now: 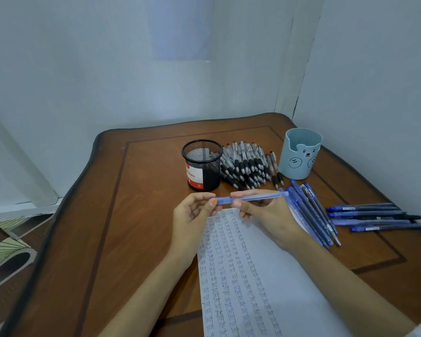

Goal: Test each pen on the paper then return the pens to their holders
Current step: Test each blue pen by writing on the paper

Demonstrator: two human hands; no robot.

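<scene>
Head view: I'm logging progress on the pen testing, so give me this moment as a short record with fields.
held item: blue pen, level above the paper
left hand: fingers pinch the pen's left end
right hand: fingers grip the barrel
paper: columns of handwritten "test"
mesh holder: no pens seen inside
bear holder: no pens seen inside
black pens: piled between holders
loose blue pens: on table, right side

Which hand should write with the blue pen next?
Probably the right hand: it grips the blue pen along its barrel, above the paper. The left hand only pinches one end.
</scene>
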